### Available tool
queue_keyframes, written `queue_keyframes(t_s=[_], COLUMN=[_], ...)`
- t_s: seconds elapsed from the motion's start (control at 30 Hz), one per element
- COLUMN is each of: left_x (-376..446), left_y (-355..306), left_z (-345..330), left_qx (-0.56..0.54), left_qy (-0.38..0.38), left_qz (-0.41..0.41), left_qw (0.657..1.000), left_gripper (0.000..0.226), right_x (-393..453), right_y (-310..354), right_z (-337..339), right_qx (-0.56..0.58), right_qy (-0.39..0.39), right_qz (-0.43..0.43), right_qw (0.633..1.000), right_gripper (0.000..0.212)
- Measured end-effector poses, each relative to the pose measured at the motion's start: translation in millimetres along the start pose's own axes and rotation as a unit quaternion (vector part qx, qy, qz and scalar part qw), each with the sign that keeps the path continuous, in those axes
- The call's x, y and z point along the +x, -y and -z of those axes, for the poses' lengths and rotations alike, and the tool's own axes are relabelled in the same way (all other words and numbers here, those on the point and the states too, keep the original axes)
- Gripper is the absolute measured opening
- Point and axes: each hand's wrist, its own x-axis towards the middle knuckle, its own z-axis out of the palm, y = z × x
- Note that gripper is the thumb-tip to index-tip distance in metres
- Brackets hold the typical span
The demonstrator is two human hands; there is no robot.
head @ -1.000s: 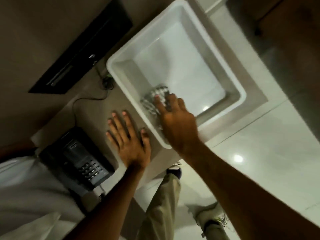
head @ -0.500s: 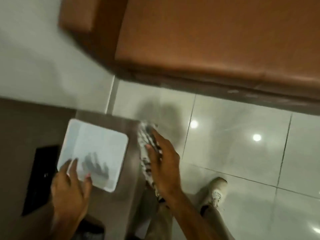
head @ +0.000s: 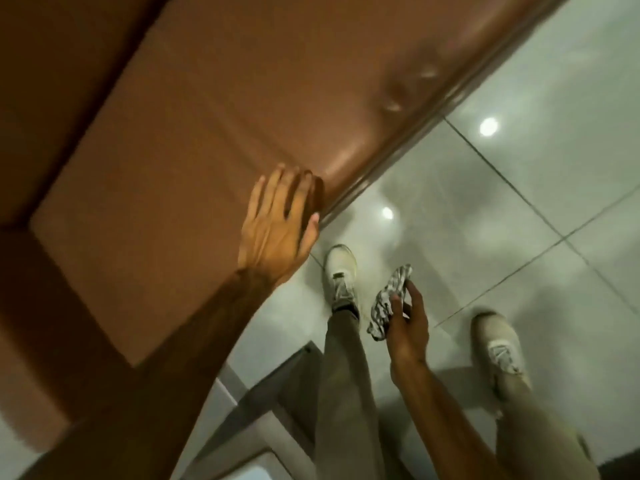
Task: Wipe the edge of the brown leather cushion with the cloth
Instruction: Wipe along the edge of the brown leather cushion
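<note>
The brown leather cushion (head: 194, 140) fills the upper left of the head view, its front edge running diagonally from upper right to lower left. My left hand (head: 277, 230) lies flat on the cushion near that front edge, fingers spread, holding nothing. My right hand (head: 407, 327) hangs lower, over the floor and apart from the cushion. It grips a crumpled black-and-white patterned cloth (head: 388, 299), which sticks out above the fingers.
Glossy pale floor tiles (head: 519, 202) spread to the right of the cushion. My two legs and light shoes (head: 341, 271) stand on them. A grey table edge (head: 277, 386) and a corner of the white tub (head: 256, 469) lie at the bottom.
The view has swung from the white tub to the cushion. My right hand lifted the cloth out of the tub and carried it off. My left hand left the table and landed on the cushion.
</note>
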Motion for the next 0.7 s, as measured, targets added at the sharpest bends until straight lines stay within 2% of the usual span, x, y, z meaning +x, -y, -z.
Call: queue_keyframes(t_s=[0.13,0.2,0.27,0.33,0.4,0.47,0.6,0.7], left_x=[119,159,177,178,173,172,172,172], left_y=[7,6,5,4,5,6,2,-4], left_z=[-51,-74,-89,-100,-103,-107,-108,-100], left_qx=[0.036,0.061,0.076,0.083,0.079,0.074,0.061,0.054], left_qy=[0.026,0.021,-0.009,-0.05,-0.084,-0.091,-0.103,-0.1], left_qz=[-0.169,-0.225,-0.241,-0.243,-0.24,-0.243,-0.236,-0.238], left_qw=[0.985,0.972,0.967,0.965,0.964,0.963,0.964,0.965], left_gripper=[0.069,0.069,0.072,0.072,0.071,0.072,0.075,0.074], right_x=[51,73,94,118,137,160,179,132], right_y=[-21,-28,-22,-8,9,15,-8,-16], right_z=[-82,-123,-163,-203,-239,-263,-269,-257], right_qx=[0.107,0.14,0.204,0.267,0.27,0.281,0.338,0.354], right_qy=[-0.038,-0.022,-0.014,-0.055,-0.052,-0.045,-0.003,0.049], right_qz=[-0.07,-0.086,-0.106,-0.119,-0.093,-0.08,-0.114,-0.13], right_qw=[0.991,0.986,0.973,0.955,0.957,0.955,0.934,0.925], right_gripper=[0.037,0.036,0.041,0.04,0.039,0.048,0.056,0.053])
